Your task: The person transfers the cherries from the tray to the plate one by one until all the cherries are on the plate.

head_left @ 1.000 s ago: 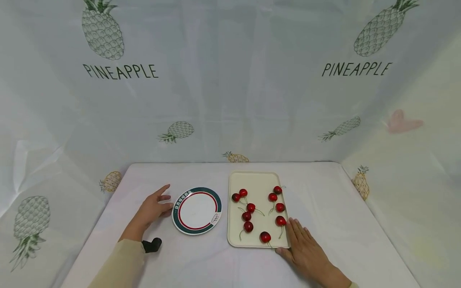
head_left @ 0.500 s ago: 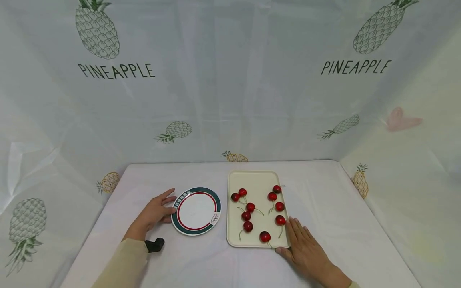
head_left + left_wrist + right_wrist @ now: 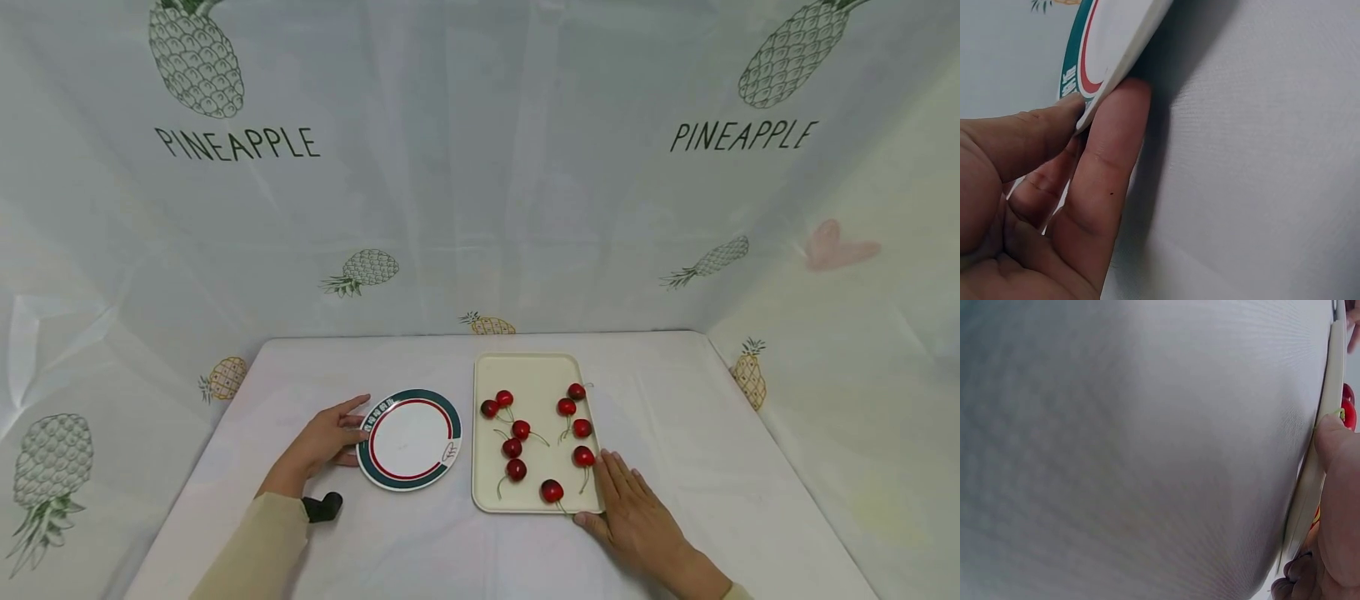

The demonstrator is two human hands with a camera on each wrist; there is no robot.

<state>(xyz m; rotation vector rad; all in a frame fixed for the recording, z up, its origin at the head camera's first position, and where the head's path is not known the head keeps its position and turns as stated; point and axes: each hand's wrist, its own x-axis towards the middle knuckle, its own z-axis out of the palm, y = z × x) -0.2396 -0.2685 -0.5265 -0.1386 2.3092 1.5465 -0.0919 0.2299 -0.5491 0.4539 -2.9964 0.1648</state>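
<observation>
A round white plate (image 3: 408,439) with a dark green rim and a red ring lies left of centre in the head view. At its left edge, my left hand (image 3: 318,442) pinches the rim. The left wrist view has the thumb (image 3: 1041,134) on the plate's upper face and a finger (image 3: 1107,137) beneath it. To the right, a cream rectangular tray (image 3: 536,375) bears several red cherries (image 3: 521,430) with green stems. My right hand (image 3: 637,521) rests with straight fingers along the tray's right edge, its thumb touching the near right corner.
White cloth (image 3: 420,550) covers the table. A black piece (image 3: 322,507) sticks out by the left wrist. Behind and at both sides hangs a pale curtain (image 3: 480,167) with pineapple prints. A narrow strip of cloth separates plate and tray.
My left hand has moved right onto the plate's rim, its thumb now over the edge. The right hand, the tray and the cherries stay put; the view has shifted slightly.
</observation>
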